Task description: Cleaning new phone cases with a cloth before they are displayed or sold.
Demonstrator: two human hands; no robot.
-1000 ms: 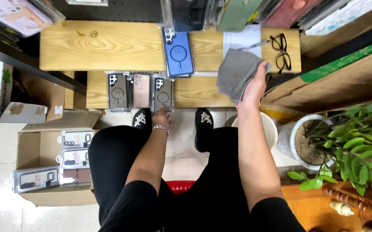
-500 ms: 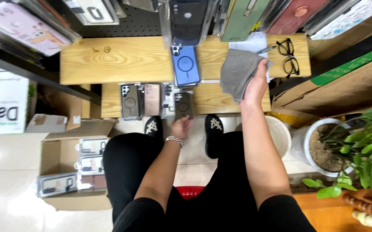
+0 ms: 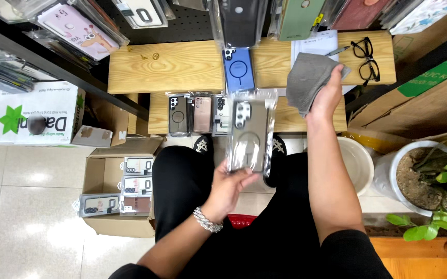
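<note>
Seen from the head camera, the person sits before a low wooden desk (image 3: 166, 67) with two tiers.

Left hand (image 3: 228, 186): closed around the lower end of a packaged phone case (image 3: 249, 135), thumb on the front face, fingers behind. The case is raised clear of the desk, above the knees, upright and facing the camera. It sits in a clear plastic sleeve. Judged handling: light, fairly stiff through the case body, while the glossy sleeve is likely slippery and crinkles under pressure. A hold at the lower edges or along the two long sides looks the most secure; the loose top flap of the sleeve gives no firm purchase.

Right hand (image 3: 326, 95): closed on a folded grey cloth (image 3: 308, 82), held over the right part of the upper tier. The cloth is soft and limp and drapes over the fingers.

Surroundings: a blue phone case (image 3: 240, 70) lies on the upper tier, with a pair of black glasses (image 3: 365, 59) and a pen on white paper at the right end. Three packaged cases (image 3: 197, 113) lie in a row on the lower tier. A cardboard box (image 3: 99, 206) with more cases stands on the floor at left; a potted plant (image 3: 430, 181) stands at right.
</note>
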